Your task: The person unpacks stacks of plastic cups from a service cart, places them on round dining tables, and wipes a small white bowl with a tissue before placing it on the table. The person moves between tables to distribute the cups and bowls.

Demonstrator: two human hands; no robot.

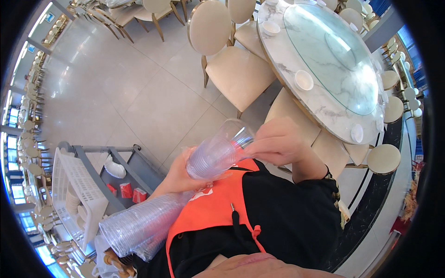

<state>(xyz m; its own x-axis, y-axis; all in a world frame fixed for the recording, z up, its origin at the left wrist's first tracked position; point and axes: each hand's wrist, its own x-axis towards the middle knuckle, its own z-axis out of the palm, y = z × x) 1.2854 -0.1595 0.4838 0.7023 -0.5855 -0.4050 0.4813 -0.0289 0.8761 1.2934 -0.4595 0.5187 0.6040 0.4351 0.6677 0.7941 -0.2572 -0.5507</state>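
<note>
My left hand is wrapped around a nested stack of clear plastic cups, held tilted before my chest. At the stack's upper end, a clear plastic cup stands out from the rest. My right hand pinches that end of the cups with its fingertips; the exact grip is partly hidden and slightly blurred. Beneath my left forearm lies a longer stack of clear cups in plastic wrap, resting against the orange apron.
To the left stands a grey trolley with a white plastic basket holding dishes, and red packets on its shelf. A round marble-topped table with a glass turntable, white bowls and cream chairs is ahead right.
</note>
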